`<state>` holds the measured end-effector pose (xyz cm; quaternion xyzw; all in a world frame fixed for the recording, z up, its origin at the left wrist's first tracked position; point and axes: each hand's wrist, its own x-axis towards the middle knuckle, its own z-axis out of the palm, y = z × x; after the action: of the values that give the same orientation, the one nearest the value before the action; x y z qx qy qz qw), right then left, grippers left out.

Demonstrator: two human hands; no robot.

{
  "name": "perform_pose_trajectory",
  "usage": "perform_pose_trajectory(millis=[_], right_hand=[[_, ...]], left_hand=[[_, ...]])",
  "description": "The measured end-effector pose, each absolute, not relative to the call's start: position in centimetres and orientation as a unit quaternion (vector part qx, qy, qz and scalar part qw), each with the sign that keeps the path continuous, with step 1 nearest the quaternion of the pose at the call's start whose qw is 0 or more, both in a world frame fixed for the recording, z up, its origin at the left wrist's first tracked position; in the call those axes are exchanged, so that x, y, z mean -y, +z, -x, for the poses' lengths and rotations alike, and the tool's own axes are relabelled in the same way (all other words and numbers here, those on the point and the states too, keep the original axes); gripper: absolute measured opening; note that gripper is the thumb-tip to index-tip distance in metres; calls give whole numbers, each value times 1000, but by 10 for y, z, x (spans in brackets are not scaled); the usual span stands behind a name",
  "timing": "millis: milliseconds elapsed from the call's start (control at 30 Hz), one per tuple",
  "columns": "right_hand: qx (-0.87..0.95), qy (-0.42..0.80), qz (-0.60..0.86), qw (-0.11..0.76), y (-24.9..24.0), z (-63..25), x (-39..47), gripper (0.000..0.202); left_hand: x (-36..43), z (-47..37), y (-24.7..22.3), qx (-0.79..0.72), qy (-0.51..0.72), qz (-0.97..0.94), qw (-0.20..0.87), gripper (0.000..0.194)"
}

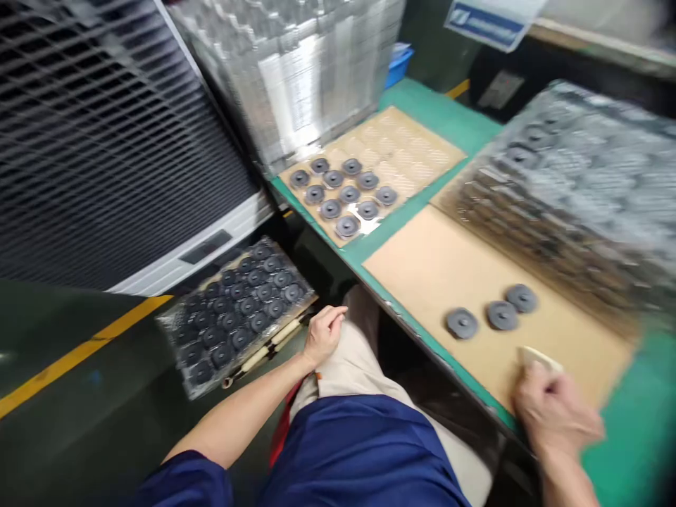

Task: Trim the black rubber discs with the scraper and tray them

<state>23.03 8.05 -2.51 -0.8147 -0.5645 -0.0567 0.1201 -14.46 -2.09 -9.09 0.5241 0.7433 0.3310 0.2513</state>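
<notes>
My left hand [323, 334] rests on my thigh, fingers curled together, with nothing visible in it. On the right, my right hand [557, 408] is closed on a pale, flat-edged piece [541, 359]; motion blur hides its exact kind. It is low over a brown cardboard sheet [422, 260] on the bench. Just beyond the hand, a grey disc with a central hole [461, 323] lies on the cardboard, with a second grey disc [502, 315] and a third grey disc [522, 298] farther right, these two nearly touching.
A clear blister tray [422, 151], partly filled with grey discs, lies on the green bench [391, 243]. Stacked filled trays [581, 190] stand at right, a tall tray stack [327, 77] behind. A filled tray [237, 310] sits low at left beside a slatted dark machine [105, 141].
</notes>
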Motion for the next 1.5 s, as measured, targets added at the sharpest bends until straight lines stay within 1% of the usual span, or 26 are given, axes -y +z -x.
perform_pose_trajectory(millis=[67, 167, 200, 300, 333, 367, 467, 533, 600, 700, 767, 867, 933, 1000, 1133, 1233, 1267, 1300, 1400, 1433, 1500], right_hand=[[567, -64, 813, 115, -27, -239, -79, 39], [587, -62, 800, 110, -36, -247, -78, 38], [592, -58, 796, 111, -39, -249, -78, 39], [602, -41, 788, 123, -41, -250, -78, 39], [604, -33, 786, 129, -40, -250, -78, 38], [607, -24, 783, 137, -39, -250, -78, 38], [612, 3, 773, 167, -35, -253, -82, 37], [613, 19, 766, 193, -32, -255, -83, 36], [617, 37, 754, 224, -27, -253, -80, 36], [650, 85, 704, 274, -14, -231, -61, 37], [690, 133, 646, 299, -2, -204, -41, 35], [742, 215, 533, 346, 16, -162, -16, 26], [718, 289, 483, 409, 26, -144, -10, 22], [653, 355, 486, 459, 33, -140, -11, 22], [545, 420, 551, 472, 43, -153, -20, 17], [483, 491, 556, 466, 49, -161, -23, 29], [466, 517, 549, 463, 51, -162, -24, 32], [452, 540, 541, 459, 54, -162, -25, 35], [420, 597, 516, 448, 61, -162, -24, 39], [408, 617, 505, 445, 64, -163, -23, 40], [381, 652, 478, 447, 69, -163, -22, 42]], left_hand=[[-15, 96, -70, -668, 372, -582, 277, 26], [-63, 43, -38, -582, 413, -634, 298, 33], [-77, 29, -30, -561, 419, -646, 304, 39], [-105, -2, -17, -514, 422, -670, 331, 67], [-111, -10, -15, -505, 419, -672, 343, 72], [-115, -15, -15, -500, 418, -671, 355, 72], [-119, -23, -15, -500, 420, -646, 395, 58], [-119, -22, -12, -514, 433, -609, 422, 53], [-117, -19, -6, -539, 455, -550, 448, 49], [-109, -14, 7, -570, 488, -429, 503, 37], [-99, -14, 16, -570, 501, -345, 553, 37], [-76, -19, 29, -558, 513, -245, 605, 43], [-60, -23, 37, -552, 515, -207, 622, 46], [-47, -26, 47, -532, 520, -177, 644, 47], [-31, -25, 63, -474, 524, -152, 691, 38], [-26, -17, 69, -455, 504, -180, 712, 31], [-25, -13, 69, -445, 498, -193, 719, 32], [-24, -8, 69, -431, 492, -207, 728, 40], [-21, 7, 66, -379, 460, -264, 758, 70], [-20, 11, 65, -367, 447, -287, 764, 76], [-18, 18, 64, -366, 427, -328, 759, 78]])
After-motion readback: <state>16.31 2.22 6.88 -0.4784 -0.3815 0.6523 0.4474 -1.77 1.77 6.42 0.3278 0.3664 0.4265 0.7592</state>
